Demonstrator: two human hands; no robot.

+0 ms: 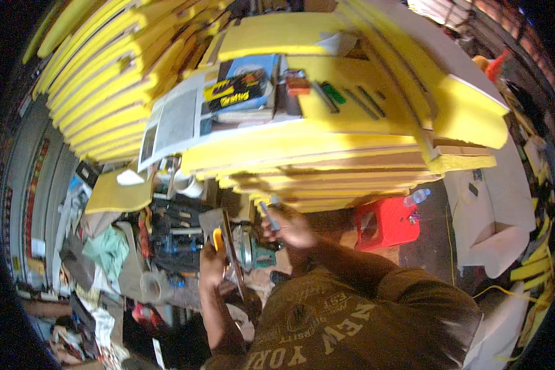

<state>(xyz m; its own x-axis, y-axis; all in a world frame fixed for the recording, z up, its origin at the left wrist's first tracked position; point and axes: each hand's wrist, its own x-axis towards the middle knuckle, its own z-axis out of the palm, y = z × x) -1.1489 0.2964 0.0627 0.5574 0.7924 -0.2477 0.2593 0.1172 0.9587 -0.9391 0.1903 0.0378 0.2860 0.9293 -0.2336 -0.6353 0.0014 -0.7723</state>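
My left hand, low and left of centre, is closed around a long, flat tool with a broad grey end and a dark edge. A yellow part shows by my fingers; the tool's exact kind is unclear. To the right, my right hand grips a short, thin grey bar that points up and left, apart from the tool. Blur hides the bar's kind. Both hands are in front of a stack of yellow-edged slabs.
On the stack lie a printed sheet, a black-and-yellow box, a small orange block, a green piece and dark strips. More slabs stand left. A red stool with a bottle is at right; a green-and-grey machine sits below.
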